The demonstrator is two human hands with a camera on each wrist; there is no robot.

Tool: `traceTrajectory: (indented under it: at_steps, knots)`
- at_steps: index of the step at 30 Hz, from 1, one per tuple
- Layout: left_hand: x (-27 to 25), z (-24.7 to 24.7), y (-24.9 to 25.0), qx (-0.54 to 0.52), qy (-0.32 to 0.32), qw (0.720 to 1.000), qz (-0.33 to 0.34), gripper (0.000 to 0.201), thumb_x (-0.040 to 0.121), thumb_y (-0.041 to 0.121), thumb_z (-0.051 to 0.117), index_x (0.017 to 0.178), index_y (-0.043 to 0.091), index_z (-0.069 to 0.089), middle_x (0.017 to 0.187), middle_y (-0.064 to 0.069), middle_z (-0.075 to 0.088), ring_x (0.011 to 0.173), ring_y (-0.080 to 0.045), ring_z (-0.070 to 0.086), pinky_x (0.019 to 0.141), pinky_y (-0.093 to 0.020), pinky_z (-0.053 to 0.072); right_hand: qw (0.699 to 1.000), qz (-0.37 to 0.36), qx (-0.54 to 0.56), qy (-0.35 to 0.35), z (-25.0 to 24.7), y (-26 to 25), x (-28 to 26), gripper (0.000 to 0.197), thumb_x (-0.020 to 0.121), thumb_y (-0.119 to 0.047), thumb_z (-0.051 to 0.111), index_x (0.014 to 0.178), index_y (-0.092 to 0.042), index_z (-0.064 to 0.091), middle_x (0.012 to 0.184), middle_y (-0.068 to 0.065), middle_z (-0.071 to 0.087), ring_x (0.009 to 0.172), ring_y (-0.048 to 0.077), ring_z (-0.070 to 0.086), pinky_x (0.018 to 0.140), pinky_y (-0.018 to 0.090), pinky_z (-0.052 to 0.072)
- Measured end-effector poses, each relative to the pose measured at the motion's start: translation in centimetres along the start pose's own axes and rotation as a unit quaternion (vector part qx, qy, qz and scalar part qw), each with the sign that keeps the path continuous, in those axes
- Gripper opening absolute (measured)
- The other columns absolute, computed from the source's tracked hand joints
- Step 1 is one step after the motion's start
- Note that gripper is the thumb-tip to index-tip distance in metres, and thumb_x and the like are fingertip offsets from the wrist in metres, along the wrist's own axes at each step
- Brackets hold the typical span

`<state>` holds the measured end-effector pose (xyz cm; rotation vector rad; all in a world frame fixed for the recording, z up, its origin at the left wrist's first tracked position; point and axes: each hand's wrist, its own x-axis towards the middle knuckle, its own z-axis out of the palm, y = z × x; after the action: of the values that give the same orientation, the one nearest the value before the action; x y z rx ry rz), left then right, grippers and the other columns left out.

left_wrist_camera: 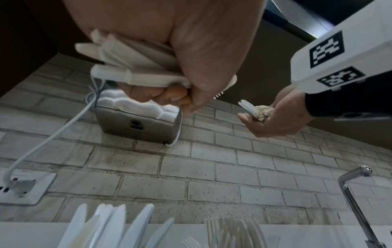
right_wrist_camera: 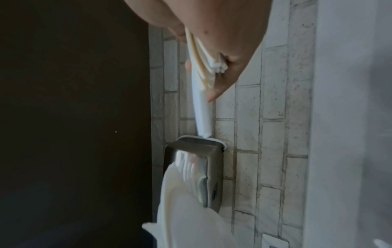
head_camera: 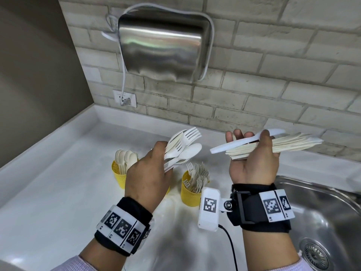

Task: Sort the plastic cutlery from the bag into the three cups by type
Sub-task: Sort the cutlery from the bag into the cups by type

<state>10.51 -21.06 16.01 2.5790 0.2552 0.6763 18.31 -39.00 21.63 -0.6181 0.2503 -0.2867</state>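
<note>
My left hand (head_camera: 148, 173) grips a mixed bunch of white forks and spoons (head_camera: 181, 147) by the handles, heads fanned up and to the right. In the left wrist view those handles (left_wrist_camera: 135, 67) stick out of the curled fingers. My right hand (head_camera: 254, 163), palm up, holds a stack of cream knives (head_camera: 283, 143) under the thumb, with one white knife (head_camera: 244, 142) on top. A yellow cup (head_camera: 119, 177) with spoons stands at the left, another yellow cup (head_camera: 190, 194) with forks in the middle. Between them my left hand hides a third cup; its knives (left_wrist_camera: 110, 224) show from the left wrist.
A steel sink (head_camera: 322, 212) lies at the right, its tap (left_wrist_camera: 352, 193) seen from the left wrist. A steel hand dryer (head_camera: 162, 51) hangs on the brick wall, its cord running to a socket (head_camera: 125, 98). The white counter (head_camera: 58, 182) extends left.
</note>
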Motion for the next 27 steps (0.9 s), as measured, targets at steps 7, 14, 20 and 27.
traceTrajectory:
  at_steps: [7, 14, 20, 27]
  knots:
    - [0.0, 0.4, 0.0, 0.007, 0.009, 1.000, 0.025, 0.046, 0.079, 0.019, 0.068, 0.114, 0.027, 0.039, 0.086, -0.004, 0.068, 0.068, -0.037, 0.062, 0.053, -0.031, 0.035, 0.969, -0.121, -0.160, -0.142, 1.1, 0.3, -2.1, 0.014, 0.100, -0.016, 0.064, 0.102, -0.008, 0.052, 0.062, 0.005, 0.048, 0.041, 0.021, 0.041, 0.044, 0.028, 0.041]
    - [0.2, 0.6, -0.2, 0.026, -0.004, 1.000, 0.012, 0.050, 0.079, 0.012, 0.071, 0.115, 0.027, 0.040, 0.090, -0.004, 0.068, 0.072, -0.037, 0.063, 0.054, -0.032, 0.036, 0.780, -0.216, -0.514, -0.285, 1.6, 2.3, -3.2, 0.025, 0.088, -0.036, 0.076, 0.077, -0.015, 0.068, 0.061, -0.002, 0.064, 0.057, 0.013, 0.060, 0.053, 0.028, 0.048]
    - [-0.1, 1.2, -0.9, 0.051, -0.001, 0.998, 0.034, 0.060, 0.072, 0.007, 0.076, 0.121, 0.023, 0.046, 0.090, -0.003, 0.069, 0.068, -0.036, 0.065, 0.048, -0.032, 0.041, 0.674, -0.210, -0.646, -0.290, 2.4, 3.4, -3.2, 0.037, 0.086, -0.046, 0.074, 0.064, -0.021, 0.057, 0.055, -0.006, 0.057, 0.055, 0.011, 0.057, 0.051, 0.023, 0.040]
    - [-0.2, 1.9, -1.5, 0.063, 0.033, 0.996, 0.048, 0.069, 0.067, 0.003, 0.080, 0.126, 0.021, 0.048, 0.090, -0.004, 0.070, 0.065, -0.033, 0.065, 0.049, -0.026, 0.032, 0.700, -0.145, -0.637, -0.287, 2.7, 3.8, -2.6, 0.039, 0.084, -0.034, 0.078, 0.058, -0.019, 0.053, 0.052, -0.008, 0.053, 0.046, 0.009, 0.051, 0.046, 0.019, 0.036]
